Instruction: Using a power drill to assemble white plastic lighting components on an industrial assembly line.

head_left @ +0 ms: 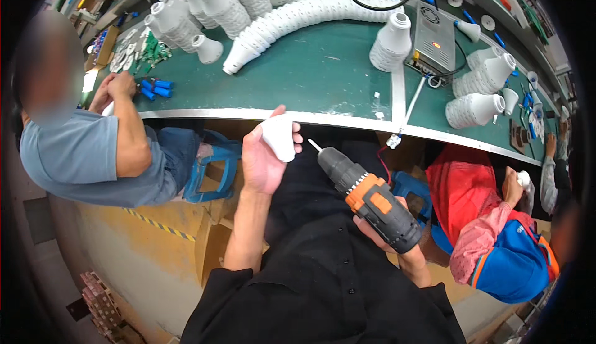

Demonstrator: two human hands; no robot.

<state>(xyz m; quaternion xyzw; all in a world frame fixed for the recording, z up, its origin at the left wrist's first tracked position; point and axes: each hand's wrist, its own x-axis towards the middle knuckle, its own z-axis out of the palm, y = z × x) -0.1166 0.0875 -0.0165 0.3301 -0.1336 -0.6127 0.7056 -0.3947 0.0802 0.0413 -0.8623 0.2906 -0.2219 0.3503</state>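
Observation:
My left hand [264, 161] is closed round a small white plastic housing [279, 138], cone-shaped like a bulb shell, just off the table's near edge. In my right hand [388, 229] is a black and orange cordless drill [371, 201], gripped below its body; the handle is mostly hidden. Its bit [315, 144] points up and left toward the housing, with a gap between them. Beyond the edge, a long curved row of nested white housings [298, 24] lies on the green table [298, 89].
More stacked white housings [392, 43] stand beside a metal power supply [434, 36]. Blue cylindrical parts [156, 88] lie at the left. A white rod with a cable [403, 117] overhangs the edge. Co-workers sit on both sides, one in a blue-grey shirt [81, 158], one in red and blue [496, 244].

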